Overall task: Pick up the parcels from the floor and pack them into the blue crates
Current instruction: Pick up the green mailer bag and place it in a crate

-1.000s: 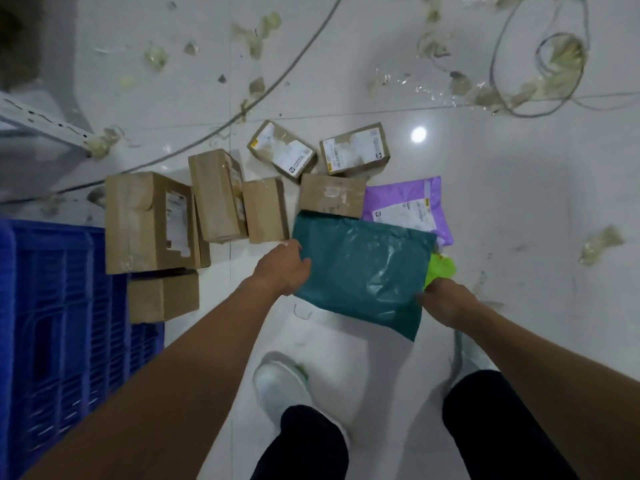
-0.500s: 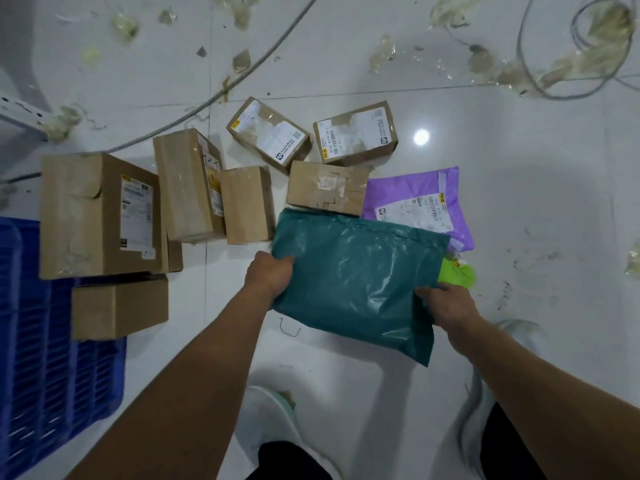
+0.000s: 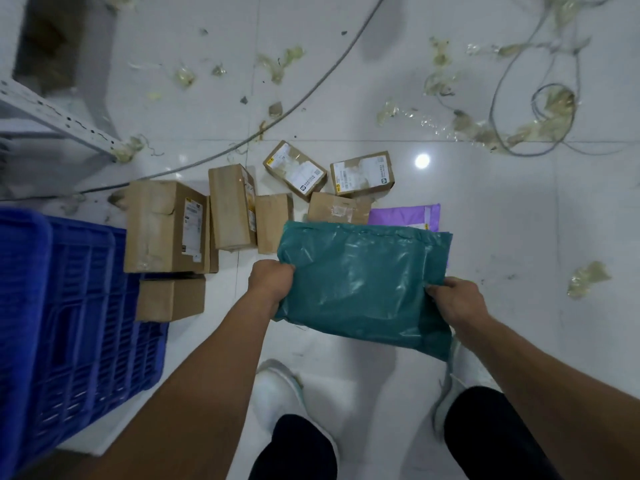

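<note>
**Teal bag held between both your hands**

Your left hand [image 3: 272,284] grips the left edge of the teal mailer bag [image 3: 363,285], with the fingers curled under the plastic. Your right hand [image 3: 457,301] pinches the bag's right edge with the thumb on top. The bag stretches between your two hands. It seems to be lifted off the white floor [image 3: 519,220], though the view from above does not settle that.

Beyond your right hand, a purple mailer [image 3: 405,216] shows past the bag's far edge, mostly covered by it. Ahead of your left hand, a taped brown box [image 3: 337,211] lies beside the purple mailer. Further out lie a labelled box [image 3: 294,169] and a second labelled box [image 3: 362,173], close together.

To the left of your left hand stand a small plain box [image 3: 273,221], a tall box [image 3: 230,206] touching it, and then a large box [image 3: 159,226]. A low box [image 3: 169,299] sits just nearer you than the large box. The blue crate [image 3: 69,306] is further left of that hand, with the low box against its side. A grey cable [image 3: 311,95] curves across the floor beyond the boxes.
</note>
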{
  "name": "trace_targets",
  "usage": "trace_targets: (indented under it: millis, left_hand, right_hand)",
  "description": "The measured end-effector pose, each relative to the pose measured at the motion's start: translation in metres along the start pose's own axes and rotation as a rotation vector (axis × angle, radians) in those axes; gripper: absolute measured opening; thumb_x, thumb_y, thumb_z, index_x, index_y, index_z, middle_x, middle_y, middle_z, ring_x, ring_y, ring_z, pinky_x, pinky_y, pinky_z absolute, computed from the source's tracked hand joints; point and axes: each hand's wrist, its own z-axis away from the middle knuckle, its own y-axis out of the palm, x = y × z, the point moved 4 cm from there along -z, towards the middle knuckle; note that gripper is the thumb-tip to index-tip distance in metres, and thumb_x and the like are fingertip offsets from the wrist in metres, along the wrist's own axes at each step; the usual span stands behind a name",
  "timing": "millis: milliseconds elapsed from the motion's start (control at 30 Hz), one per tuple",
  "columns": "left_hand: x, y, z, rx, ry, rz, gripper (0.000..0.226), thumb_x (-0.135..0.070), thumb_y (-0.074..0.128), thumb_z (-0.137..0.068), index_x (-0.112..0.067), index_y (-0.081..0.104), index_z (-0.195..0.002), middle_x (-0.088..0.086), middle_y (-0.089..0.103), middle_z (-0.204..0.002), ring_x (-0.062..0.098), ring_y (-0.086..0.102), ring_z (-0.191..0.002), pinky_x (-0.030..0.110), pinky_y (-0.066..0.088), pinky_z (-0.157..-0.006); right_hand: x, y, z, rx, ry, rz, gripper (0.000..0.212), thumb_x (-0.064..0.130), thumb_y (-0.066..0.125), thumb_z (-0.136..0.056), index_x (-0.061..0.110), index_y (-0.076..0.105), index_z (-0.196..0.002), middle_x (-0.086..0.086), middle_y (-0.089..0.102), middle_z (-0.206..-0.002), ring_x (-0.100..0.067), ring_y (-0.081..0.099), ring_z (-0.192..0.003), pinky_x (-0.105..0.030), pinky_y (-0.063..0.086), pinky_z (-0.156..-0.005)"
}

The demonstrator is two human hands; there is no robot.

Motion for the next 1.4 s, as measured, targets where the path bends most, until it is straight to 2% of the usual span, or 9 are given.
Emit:
trace_targets:
  millis: [333,533,600,767,933,1067,1167,1300,1400]
  left_hand:
    - [-0.092,-0.107,0.164,0.027,0.150,0.031,0.012,-0.013,0.053,-0.092,-0.011,0.066,-0.091,0.009,0.068,-0.093,0.026,0.065,-0.086,0.033,0.053,-0.068]
    - [-0.113,-0.184,0.277,0.059,0.161,0.089,0.017,-0.014,0.052,-0.092,-0.008,0.066,-0.100,0.010,0.070,-0.097,0.027,0.067,-0.088,0.033,0.056,-0.069]
    - [-0.121,-0.207,0.317,0.043,0.174,0.159,0.014,-0.015,0.056,-0.091,-0.010,0.067,-0.098,0.010,0.071,-0.097,0.027,0.069,-0.087,0.039,0.060,-0.074]
    - [-0.128,-0.263,0.412,-0.085,0.199,0.256,0.010,-0.019,0.059,-0.092,-0.015,0.065,-0.085,0.005,0.071,-0.091,0.021,0.068,-0.079,0.031,0.057,-0.065]
    - [-0.126,-0.322,0.467,-0.233,0.250,0.373,0.014,-0.019,0.057,-0.095,-0.007,0.066,-0.096,0.009,0.068,-0.103,0.024,0.065,-0.091,0.037,0.056,-0.080]
    - [-0.105,-0.367,0.510,-0.354,0.248,0.485,0.019,-0.016,0.055,-0.096,-0.003,0.066,-0.104,0.008,0.066,-0.098,0.018,0.058,-0.079,0.029,0.045,-0.059]
    - [-0.083,-0.404,0.550,-0.441,0.250,0.563,0.016,-0.017,0.054,-0.096,-0.007,0.067,-0.094,0.007,0.067,-0.095,0.020,0.060,-0.080,0.030,0.046,-0.062]
    - [-0.034,-0.442,0.607,-0.558,0.230,0.701,0.016,-0.016,0.051,-0.096,-0.010,0.065,-0.090,0.006,0.067,-0.091,0.025,0.063,-0.085,0.038,0.053,-0.080]
    - [0.005,-0.461,0.641,-0.633,0.199,0.791,0.016,-0.015,0.056,-0.094,-0.010,0.067,-0.084,0.006,0.069,-0.090,0.023,0.066,-0.082,0.033,0.054,-0.074]
  right_hand:
    - [0.116,-0.104,0.134,-0.032,-0.117,0.053,0.021,0.020,0.062,-0.091,0.012,0.070,-0.108,-0.011,0.071,-0.102,-0.032,0.067,-0.091,-0.047,0.055,-0.090]
    - [0.195,-0.160,0.239,-0.057,-0.314,0.144,0.024,0.030,0.056,-0.096,0.012,0.069,-0.105,-0.010,0.069,-0.099,-0.030,0.063,-0.090,-0.039,0.052,-0.085]
    - [0.221,-0.177,0.274,-0.057,-0.392,0.180,0.023,0.030,0.055,-0.096,0.013,0.068,-0.101,-0.009,0.067,-0.098,-0.029,0.060,-0.090,-0.034,0.047,-0.079]
    - [0.274,-0.204,0.348,-0.022,-0.563,0.321,0.025,0.026,0.051,-0.098,0.007,0.067,-0.104,-0.013,0.063,-0.097,-0.028,0.052,-0.084,-0.033,0.039,-0.073]
    - [0.353,-0.200,0.411,0.023,-0.831,0.457,0.023,0.024,0.048,-0.099,0.006,0.063,-0.097,-0.019,0.065,-0.107,-0.032,0.054,-0.091,-0.035,0.039,-0.078]
    - [0.398,-0.183,0.471,0.081,-1.014,0.524,0.022,0.023,0.048,-0.097,0.007,0.062,-0.093,-0.019,0.067,-0.105,-0.037,0.060,-0.096,-0.035,0.043,-0.077]
    - [0.424,-0.165,0.521,0.124,-1.132,0.559,0.023,0.024,0.050,-0.097,0.008,0.065,-0.103,-0.017,0.067,-0.107,-0.037,0.060,-0.098,-0.036,0.044,-0.078]
    - [0.436,-0.128,0.595,0.216,-1.289,0.622,0.020,0.025,0.051,-0.096,0.010,0.064,-0.098,-0.018,0.067,-0.108,-0.039,0.059,-0.099,-0.037,0.045,-0.079]
    - [0.435,-0.100,0.641,0.285,-1.374,0.651,0.018,0.025,0.052,-0.094,0.010,0.063,-0.093,-0.018,0.067,-0.104,-0.038,0.060,-0.097,-0.037,0.045,-0.076]
